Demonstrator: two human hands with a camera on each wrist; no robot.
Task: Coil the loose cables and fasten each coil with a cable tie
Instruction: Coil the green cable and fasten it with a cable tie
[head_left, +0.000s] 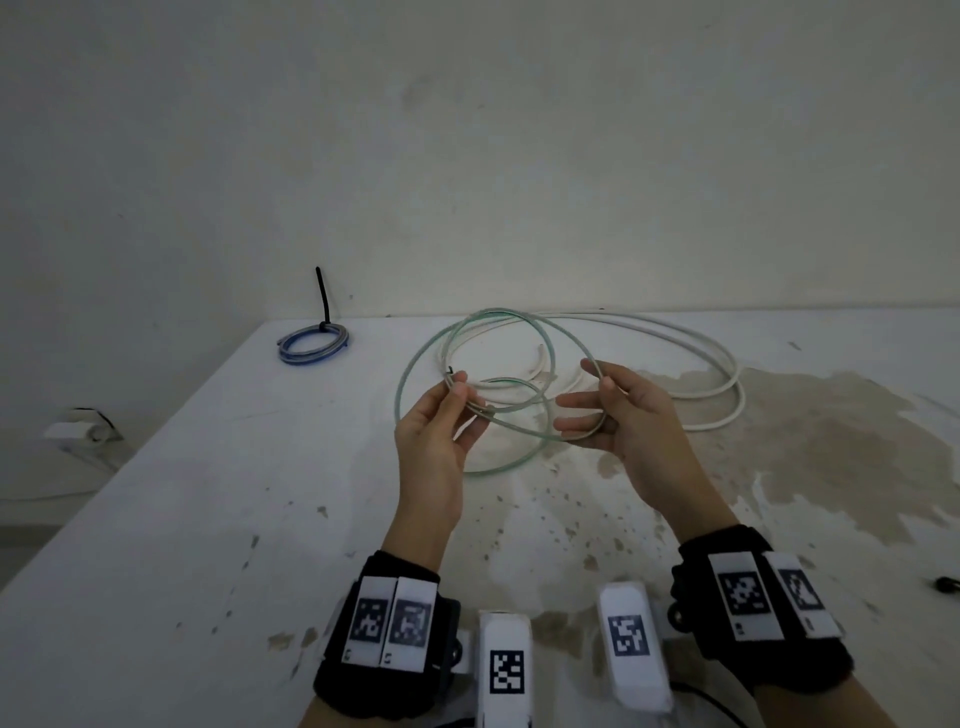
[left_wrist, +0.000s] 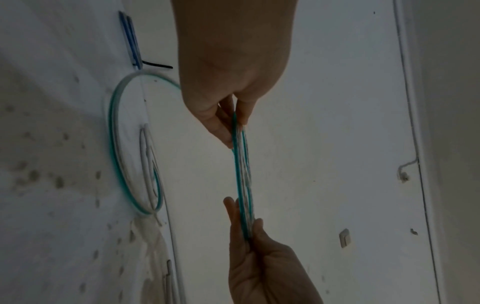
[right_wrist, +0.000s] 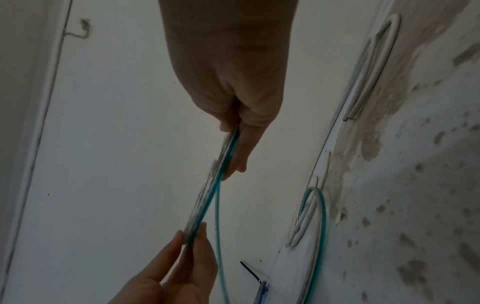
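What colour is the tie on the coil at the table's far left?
Black tie on the blue-grey coil; clearest in the head view.

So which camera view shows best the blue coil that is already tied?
The head view: the whole blue coil lies flat with its black tie standing up. Both wrist views catch it only edge-on, partly cut off.
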